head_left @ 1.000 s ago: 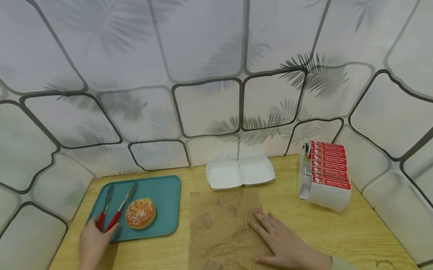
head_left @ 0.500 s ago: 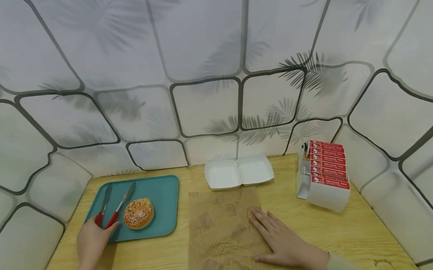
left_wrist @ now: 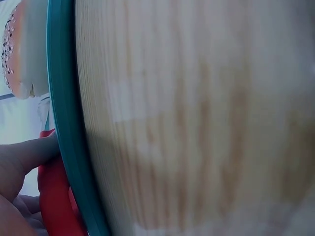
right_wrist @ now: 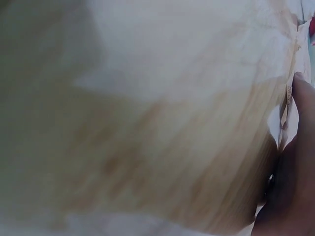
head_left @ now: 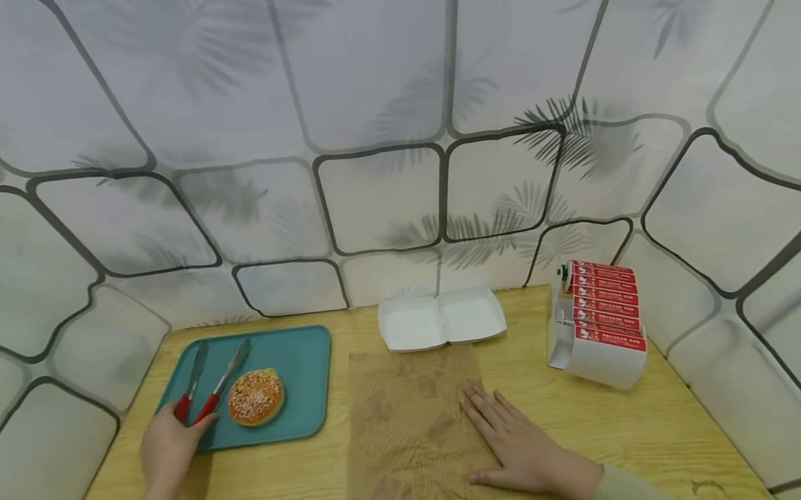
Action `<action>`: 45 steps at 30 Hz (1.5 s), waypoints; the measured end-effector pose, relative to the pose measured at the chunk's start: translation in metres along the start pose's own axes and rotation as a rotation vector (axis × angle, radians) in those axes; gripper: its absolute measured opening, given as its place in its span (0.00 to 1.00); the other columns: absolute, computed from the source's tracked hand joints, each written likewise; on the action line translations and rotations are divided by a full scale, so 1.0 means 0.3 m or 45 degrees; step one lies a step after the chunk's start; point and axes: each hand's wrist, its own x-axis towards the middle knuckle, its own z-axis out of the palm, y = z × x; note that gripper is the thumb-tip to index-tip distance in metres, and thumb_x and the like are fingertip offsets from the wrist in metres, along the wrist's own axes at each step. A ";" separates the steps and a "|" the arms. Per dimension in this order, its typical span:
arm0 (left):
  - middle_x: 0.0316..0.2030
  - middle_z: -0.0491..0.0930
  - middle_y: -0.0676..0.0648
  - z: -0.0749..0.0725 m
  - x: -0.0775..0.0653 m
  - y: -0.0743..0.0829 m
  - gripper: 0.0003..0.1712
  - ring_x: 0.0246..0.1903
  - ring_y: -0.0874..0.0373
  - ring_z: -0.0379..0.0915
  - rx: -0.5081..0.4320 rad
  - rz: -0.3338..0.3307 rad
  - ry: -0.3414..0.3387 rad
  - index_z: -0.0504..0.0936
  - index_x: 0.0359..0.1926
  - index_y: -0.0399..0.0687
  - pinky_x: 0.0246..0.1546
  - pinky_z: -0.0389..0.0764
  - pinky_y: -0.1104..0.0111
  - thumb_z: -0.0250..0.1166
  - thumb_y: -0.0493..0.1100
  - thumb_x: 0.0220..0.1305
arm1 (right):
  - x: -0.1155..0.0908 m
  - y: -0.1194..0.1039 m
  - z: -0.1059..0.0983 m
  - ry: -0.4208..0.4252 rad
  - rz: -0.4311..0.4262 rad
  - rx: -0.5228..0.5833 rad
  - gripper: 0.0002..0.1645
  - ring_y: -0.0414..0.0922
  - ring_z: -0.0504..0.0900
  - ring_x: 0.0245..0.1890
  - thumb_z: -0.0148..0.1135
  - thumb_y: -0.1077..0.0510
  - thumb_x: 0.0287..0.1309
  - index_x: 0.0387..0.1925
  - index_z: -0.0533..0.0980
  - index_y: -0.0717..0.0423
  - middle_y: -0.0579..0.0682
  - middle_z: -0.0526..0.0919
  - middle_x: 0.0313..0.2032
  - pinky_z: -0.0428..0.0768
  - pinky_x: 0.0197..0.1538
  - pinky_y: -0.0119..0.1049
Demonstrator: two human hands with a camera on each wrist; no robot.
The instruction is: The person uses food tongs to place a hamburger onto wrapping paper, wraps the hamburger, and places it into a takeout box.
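In the head view my left hand [head_left: 166,450] holds red-handled metal tongs [head_left: 206,410] by the handles, with the two arms spread apart over the teal tray [head_left: 304,358]. Beside them on the tray lies a round bun [head_left: 255,397] with pale sprinkles. From the left wrist, my thumb lies against a red handle [left_wrist: 55,196] next to the tray rim [left_wrist: 69,123]; the bun's side [left_wrist: 34,49] shows at upper left. My right hand [head_left: 517,450] rests flat, fingers extended, on the right edge of a creased brown paper sheet [head_left: 411,428].
Behind the paper stands an opened white carton [head_left: 413,325]. At the right is a white holder or stack [head_left: 607,360] with several red printed bands. Patterned cloth walls [head_left: 385,198] enclose the wooden table [head_left: 650,440] at the back and sides.
Almost nothing differs. The head view has shifted slightly; the left hand stays on the tongs and the right hand stays on the paper.
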 end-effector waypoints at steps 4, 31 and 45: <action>0.60 0.74 0.17 -0.009 -0.007 -0.002 0.44 0.54 0.23 0.76 -0.018 -0.009 -0.002 0.67 0.67 0.16 0.52 0.80 0.37 0.76 0.45 0.63 | 0.001 -0.001 0.003 0.003 -0.008 -0.037 0.63 0.58 0.57 0.83 0.48 0.19 0.70 0.83 0.55 0.63 0.66 0.56 0.82 0.16 0.81 0.27; 0.47 0.81 0.20 -0.145 -0.124 0.039 0.43 0.39 0.34 0.81 -0.044 0.030 0.020 0.70 0.65 0.17 0.25 0.77 0.64 0.77 0.46 0.63 | 0.006 -0.010 -0.024 -0.076 -0.018 -0.013 0.62 0.63 0.59 0.82 0.47 0.20 0.71 0.81 0.56 0.67 0.67 0.55 0.82 0.16 0.79 0.23; 0.46 0.82 0.20 -0.198 -0.220 0.057 0.45 0.39 0.36 0.82 0.004 0.026 -0.044 0.72 0.65 0.17 0.27 0.76 0.68 0.79 0.48 0.62 | 0.020 -0.001 -0.020 -0.135 -0.041 -0.064 0.65 0.63 0.57 0.82 0.41 0.17 0.70 0.81 0.56 0.68 0.68 0.54 0.82 0.72 0.78 0.53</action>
